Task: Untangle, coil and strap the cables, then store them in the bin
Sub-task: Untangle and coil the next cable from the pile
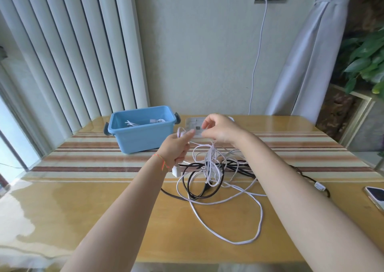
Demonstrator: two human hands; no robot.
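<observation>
Here, a person sits at a glossy yellow table (83,209) with a striped runner under its clear top, both bare arms stretched forward over a tangled heap of cables (209,168). The left hand (176,147), a thin orange string at its wrist, has its fingers curled round a small bunch of thin white cable (180,131), held up just above the heap, with a white plug (176,171) hanging below the fist. The right hand (220,129) is raised just beside it, thumb and fingertips pinched together on what appears to be the same white strand, the other fingers loosely bent. Below them, white and black cords (239,164) lie knotted together on the table, and one long white loop (258,215) trails toward the person. A light blue plastic bin (143,135) with dark side handles stands to the left of the hands, near the far edge, with at least one pale coiled cable already inside. Judging from this, the job is early: one cable is stored, one is being gathered, and most of the heap remains tangled. There is open tabletop in front and on the left; a phone (375,199) lies at the right edge, near a black cord running past it, so pulling that way could drag it.
</observation>
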